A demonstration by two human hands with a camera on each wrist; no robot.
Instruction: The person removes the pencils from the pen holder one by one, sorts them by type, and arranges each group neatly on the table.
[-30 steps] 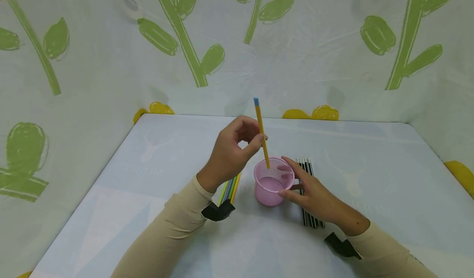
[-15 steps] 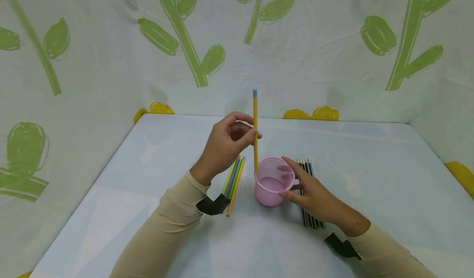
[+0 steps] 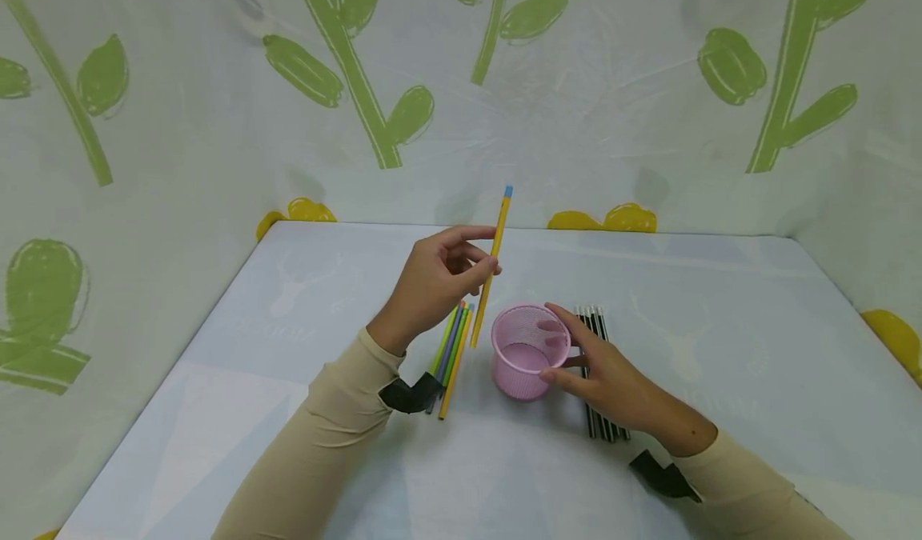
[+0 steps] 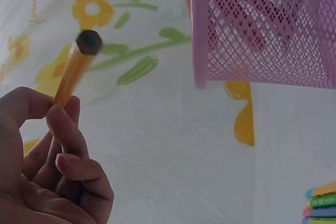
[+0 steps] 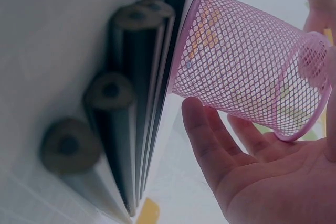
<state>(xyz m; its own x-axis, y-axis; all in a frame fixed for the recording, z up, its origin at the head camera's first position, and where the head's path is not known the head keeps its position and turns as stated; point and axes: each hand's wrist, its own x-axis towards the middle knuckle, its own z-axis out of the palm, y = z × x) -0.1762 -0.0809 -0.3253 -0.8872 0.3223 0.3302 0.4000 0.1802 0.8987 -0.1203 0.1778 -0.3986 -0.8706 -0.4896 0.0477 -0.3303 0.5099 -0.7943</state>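
Observation:
My left hand (image 3: 438, 282) pinches a yellow pencil (image 3: 495, 240) between thumb and fingers, its blue end up. The pencil leans, with its lower end just left of the pink mesh pencil cup (image 3: 522, 384), apart from the rim. In the left wrist view, the dark flat end of the yellow pencil (image 4: 71, 74) points toward the camera. My right hand (image 3: 612, 382) holds the cup by its right side, thumb at the near rim and fingers on the far side. The cup stands upright on the table, and no pencil shows inside. The right wrist view shows the fingers (image 5: 202, 140) against the mesh.
Several coloured pencils (image 3: 451, 356) lie side by side left of the cup, partly under my left wrist. To its right, several black pencils (image 3: 603, 416) lie in a row beneath my right hand. The pale table (image 3: 324, 444) meets flower-patterned cloth walls (image 3: 612, 124).
The yellow pencil has moved left from over the cup's mouth to beside it, and its lower end now tilts left. My right hand and the cup stay where they were.

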